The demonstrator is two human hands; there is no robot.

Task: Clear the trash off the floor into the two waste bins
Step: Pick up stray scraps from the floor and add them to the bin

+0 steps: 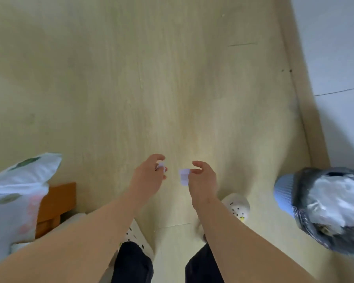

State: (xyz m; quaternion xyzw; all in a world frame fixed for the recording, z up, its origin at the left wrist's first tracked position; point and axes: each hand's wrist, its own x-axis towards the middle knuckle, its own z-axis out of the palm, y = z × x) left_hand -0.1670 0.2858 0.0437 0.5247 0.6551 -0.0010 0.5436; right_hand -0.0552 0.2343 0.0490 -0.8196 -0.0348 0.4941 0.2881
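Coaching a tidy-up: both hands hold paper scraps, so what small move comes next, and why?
Probably swing the right hand toward the blue bin on that side and drop its paper scrap; the bin is open and close by.

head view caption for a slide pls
Left hand pinches a small scrap, right hand a larger scrap, over the floor; bin at the right.

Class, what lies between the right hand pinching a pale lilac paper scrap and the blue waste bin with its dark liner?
Head view: bare pale wood floor between right hand and blue waste bin; a white clog sits just nearer the person.
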